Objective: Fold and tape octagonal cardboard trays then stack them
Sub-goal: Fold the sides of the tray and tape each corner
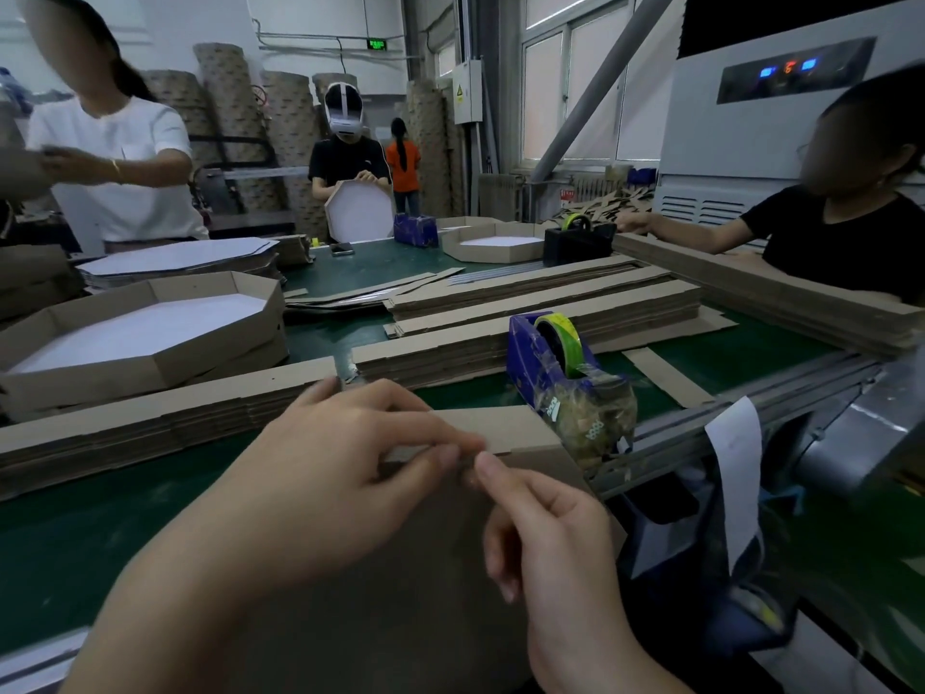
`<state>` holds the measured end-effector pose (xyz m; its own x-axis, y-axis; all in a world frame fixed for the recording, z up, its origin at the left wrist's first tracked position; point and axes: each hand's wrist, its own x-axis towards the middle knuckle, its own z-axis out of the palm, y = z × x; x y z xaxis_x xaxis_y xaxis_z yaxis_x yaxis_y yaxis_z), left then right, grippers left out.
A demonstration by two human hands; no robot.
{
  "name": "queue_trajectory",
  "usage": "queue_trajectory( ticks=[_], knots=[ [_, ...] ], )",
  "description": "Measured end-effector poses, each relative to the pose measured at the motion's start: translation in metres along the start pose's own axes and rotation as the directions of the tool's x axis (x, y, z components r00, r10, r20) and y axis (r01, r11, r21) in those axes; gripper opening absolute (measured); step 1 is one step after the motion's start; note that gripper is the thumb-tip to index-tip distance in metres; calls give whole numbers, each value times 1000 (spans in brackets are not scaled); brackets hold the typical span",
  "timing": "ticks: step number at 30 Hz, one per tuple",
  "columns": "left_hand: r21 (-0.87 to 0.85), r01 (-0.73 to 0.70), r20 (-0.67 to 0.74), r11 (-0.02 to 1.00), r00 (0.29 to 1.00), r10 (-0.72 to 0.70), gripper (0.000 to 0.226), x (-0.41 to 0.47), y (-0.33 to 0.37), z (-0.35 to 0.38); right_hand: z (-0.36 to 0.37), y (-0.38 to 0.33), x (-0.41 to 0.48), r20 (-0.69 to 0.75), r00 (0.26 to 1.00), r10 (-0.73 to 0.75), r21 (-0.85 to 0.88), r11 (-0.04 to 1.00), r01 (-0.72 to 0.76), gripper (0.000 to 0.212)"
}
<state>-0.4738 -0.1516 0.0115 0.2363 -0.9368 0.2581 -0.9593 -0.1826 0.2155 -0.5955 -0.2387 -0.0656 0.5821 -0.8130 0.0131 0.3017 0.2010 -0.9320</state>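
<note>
A brown cardboard tray piece (505, 428) stands tilted toward me at the front of the green table, its folded wall strip running to the right. My left hand (350, 473) holds the top edge of that wall, thumb and forefinger pinching it. My right hand (545, 533) meets it at the same spot, its fingertips pinching the edge right beside the left fingers. Whether tape lies under the fingers I cannot tell. A blue tape dispenser (560, 378) with a yellow-green roll stands just behind and right of my hands. A stack of finished octagonal trays (150, 338) sits at the left.
Stacks of flat cardboard strips (540, 313) cover the table's middle and left front (150, 423). A second blue dispenser (415, 230), a black dispenser (575, 242) and another tray (495, 245) stand at the far end. Three people work around the table. A metal rail (751, 408) borders the right.
</note>
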Motion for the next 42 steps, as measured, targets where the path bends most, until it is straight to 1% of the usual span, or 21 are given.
queue_trajectory(
  ticks=[4,6,9,12,16,20,21,22,23,25,26,28,29,30,31,32,33,34,37,40,42],
  knots=[
    [60,103,-164,993,982,-92,35,10,11,10,3,2,3,63,998,-13,-3,1000,13,23],
    [89,160,-243,983,961,-134,33,13,14,15,2,3,5,78,997,-19,-6,1000,19,27],
    [58,213,-254,975,948,-192,36,15,13,18,0,2,9,93,995,-24,-25,999,27,28],
    [49,226,-267,973,942,-205,35,15,7,20,0,-3,12,142,989,-37,-91,995,51,24],
    [49,217,-283,975,939,-195,37,16,6,22,-6,-7,21,166,986,-13,-169,985,41,35],
    [43,203,-307,978,934,-181,37,12,3,19,-14,4,24,192,977,88,-296,955,-28,43],
    [37,196,-310,980,934,-175,36,11,1,18,-16,7,23,187,978,86,-311,950,-24,43],
    [29,184,-313,982,935,-166,34,8,-1,18,-18,8,24,168,985,45,-309,951,9,42],
    [21,173,-315,985,936,-158,31,6,-2,17,-22,8,25,129,991,-34,-303,950,72,42],
    [29,159,-304,987,942,-143,22,3,-3,17,-33,2,33,21,967,-254,-332,910,247,40],
    [45,157,-291,986,947,-138,22,1,-4,17,-39,-3,39,-25,934,-357,-347,879,327,38],
    [110,161,-252,981,959,-129,28,0,-5,16,-55,-18,57,-107,853,-511,-365,818,444,33],
    [157,166,-234,974,964,-127,33,0,-6,16,-65,-25,70,-139,814,-564,-418,778,469,29],
    [200,172,-221,965,967,-126,37,-1,-7,16,-76,-30,86,-158,789,-594,-505,735,452,24],
    [226,176,-216,958,968,-127,40,-1,-7,16,-87,-35,102,-169,792,-586,-600,699,389,19],
    [235,177,-212,956,969,-127,41,-1,-7,16,-98,-39,118,-183,824,-537,-683,672,287,14],
    [237,173,-209,956,970,-124,42,-2,-6,16,-109,-41,132,-199,866,-459,-739,650,175,12],
    [239,167,-205,957,971,-118,42,-2,-6,16,-117,-42,143,-205,905,-373,-763,639,91,15],
    [245,152,-201,957,974,-103,43,-2,-5,17,-120,-44,162,-186,969,-163,-728,686,-25,24],
    [249,147,-204,957,974,-96,42,-2,-6,17,-112,-47,163,-199,980,-26,-676,727,-117,24],
    [254,145,-203,956,975,-94,40,-2,-6,17,-111,-48,163,-237,971,17,-658,733,-173,20]
  ],
)
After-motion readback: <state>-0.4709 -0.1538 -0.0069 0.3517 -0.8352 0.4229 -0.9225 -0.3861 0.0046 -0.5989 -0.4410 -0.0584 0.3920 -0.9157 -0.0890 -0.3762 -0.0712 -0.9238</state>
